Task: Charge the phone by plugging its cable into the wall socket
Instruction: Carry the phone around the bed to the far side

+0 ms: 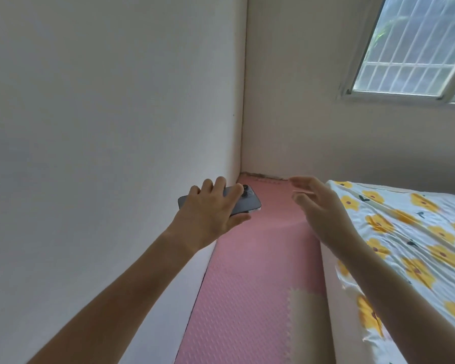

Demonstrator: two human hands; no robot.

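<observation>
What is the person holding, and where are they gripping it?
The left hand grips a dark phone across its middle, fingers over its back, thumb beneath, camera end sticking out. The right hand is open, holding nothing.

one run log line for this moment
left hand: grips phone, back up | right hand: open, empty | cable, socket: not in view | below: pink mat

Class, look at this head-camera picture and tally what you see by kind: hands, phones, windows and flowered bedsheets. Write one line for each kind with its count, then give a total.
Hands: 2, the left hand with its grip on the phone, the right hand holding nothing
Phones: 1, the grey phone
Windows: 1, the barred window
Flowered bedsheets: 1, the bedsheet
Total: 5
</observation>
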